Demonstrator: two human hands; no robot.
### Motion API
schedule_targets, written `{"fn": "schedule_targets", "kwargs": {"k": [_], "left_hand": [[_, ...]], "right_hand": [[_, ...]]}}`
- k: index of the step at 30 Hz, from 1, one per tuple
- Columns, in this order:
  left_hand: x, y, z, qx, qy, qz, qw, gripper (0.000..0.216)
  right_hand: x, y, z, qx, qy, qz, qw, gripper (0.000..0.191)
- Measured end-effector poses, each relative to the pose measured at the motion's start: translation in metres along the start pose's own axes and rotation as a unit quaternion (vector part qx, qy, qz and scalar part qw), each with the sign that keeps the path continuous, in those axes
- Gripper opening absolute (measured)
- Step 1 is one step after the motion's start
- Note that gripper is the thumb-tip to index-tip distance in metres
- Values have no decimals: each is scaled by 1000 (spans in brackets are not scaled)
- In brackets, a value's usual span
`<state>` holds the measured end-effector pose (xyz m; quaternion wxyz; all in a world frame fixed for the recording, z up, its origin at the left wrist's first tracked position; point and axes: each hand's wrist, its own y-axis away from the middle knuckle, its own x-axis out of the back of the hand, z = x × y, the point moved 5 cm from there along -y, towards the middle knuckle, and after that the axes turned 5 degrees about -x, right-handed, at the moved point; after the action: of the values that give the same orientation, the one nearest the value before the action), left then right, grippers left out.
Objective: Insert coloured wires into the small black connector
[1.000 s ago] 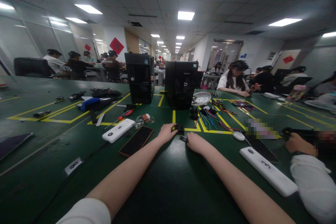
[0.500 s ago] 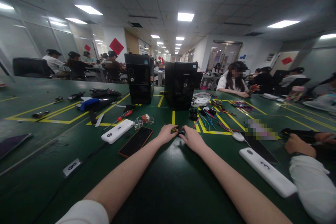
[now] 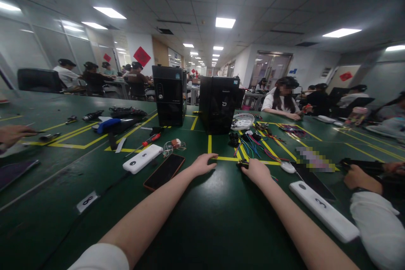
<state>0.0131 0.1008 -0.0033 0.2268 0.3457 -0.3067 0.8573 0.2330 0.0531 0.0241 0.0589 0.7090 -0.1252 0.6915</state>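
Observation:
My left hand (image 3: 205, 163) lies flat on the green table (image 3: 196, 219) with its fingers stretched out and nothing in it, beside a yellow tape line. My right hand (image 3: 257, 170) rests to its right, fingers curled on a small black connector part (image 3: 242, 163) at the edge of a pile of coloured wires (image 3: 253, 145). A dark phone (image 3: 164, 171) lies left of my left hand, with a white numbered power bank (image 3: 142, 158) beyond it.
Two black computer towers (image 3: 169, 95) (image 3: 219, 103) stand behind the hands. A white basket (image 3: 242, 120), a red screwdriver (image 3: 151, 139) and tools lie around. Another white power bank (image 3: 322, 210) and a co-worker's hand (image 3: 360, 178) are at the right. Several people sit at far tables.
Both hands were together on the small black part; now the right hand has carried it rightward toward the wires, and the left hand has let go and lies flat.

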Motion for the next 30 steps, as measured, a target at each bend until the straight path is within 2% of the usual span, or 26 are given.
{"fn": "schedule_targets", "kwargs": {"k": [5,8,19,25,30], "left_hand": [[1,0,1,4,-28,-9,1000,43],[0,0,1,0,-31,-8,999,42],[-1,-1,0,-3,-33,-11,999,39],[-2,-1,-3,-3,-38,-11,999,37],[-2,-1,-2,-11,-40,-12,999,36]], "right_hand": [[4,-7,79,-135,32,-52,989,42],[7,-9,107,-182,32,-68,980,43],[3,-18,146,-217,0,-63,974,51],[5,-25,153,-154,7,-35,987,49],[22,-23,160,-155,-23,-11,988,51]]}}
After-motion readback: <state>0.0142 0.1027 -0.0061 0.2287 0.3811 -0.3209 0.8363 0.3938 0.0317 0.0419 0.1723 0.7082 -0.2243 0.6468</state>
